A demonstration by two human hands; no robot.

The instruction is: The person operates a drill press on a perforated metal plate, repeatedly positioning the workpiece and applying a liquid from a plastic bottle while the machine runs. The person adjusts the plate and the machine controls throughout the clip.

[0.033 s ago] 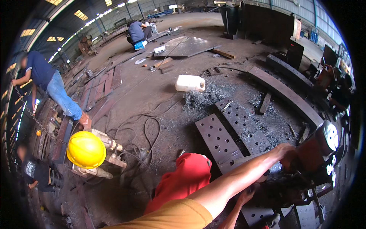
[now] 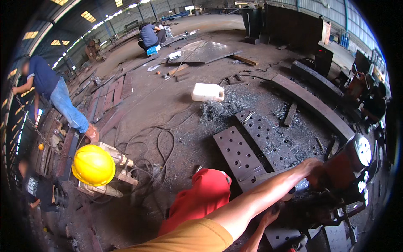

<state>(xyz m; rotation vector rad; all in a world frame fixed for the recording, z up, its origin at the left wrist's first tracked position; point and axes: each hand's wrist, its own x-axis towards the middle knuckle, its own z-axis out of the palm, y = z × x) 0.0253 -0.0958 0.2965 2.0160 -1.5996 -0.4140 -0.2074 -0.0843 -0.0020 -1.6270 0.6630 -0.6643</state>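
My left arm, in a mustard sleeve, stretches across to a red and silver drilling machine (image 2: 341, 166). At its end my left hand (image 2: 312, 167) is closed against the machine's near side, the fingertips lost in shadow. Lower down, my right hand (image 2: 270, 215) is curled at the machine's dark lower part, and what its fingers hold is hidden. Beneath and beside the machine lie dark steel plates with holes (image 2: 241, 155). Curly metal shavings (image 2: 226, 109) are scattered over and around them. A rounded shape in red cloth (image 2: 203, 191) is just left of my forearm.
A yellow hard hat (image 2: 94, 165) rests on a metal frame at left, with loose cables (image 2: 166, 145) beside it. A white plastic jug (image 2: 208, 92) lies beyond the plates. Long curved steel beams (image 2: 312, 105) stretch along the right. Several other people are around, one holding a chain (image 2: 31, 119).
The whole scene has shifted very slightly left in the view. Both hands keep their places at the drilling machine.
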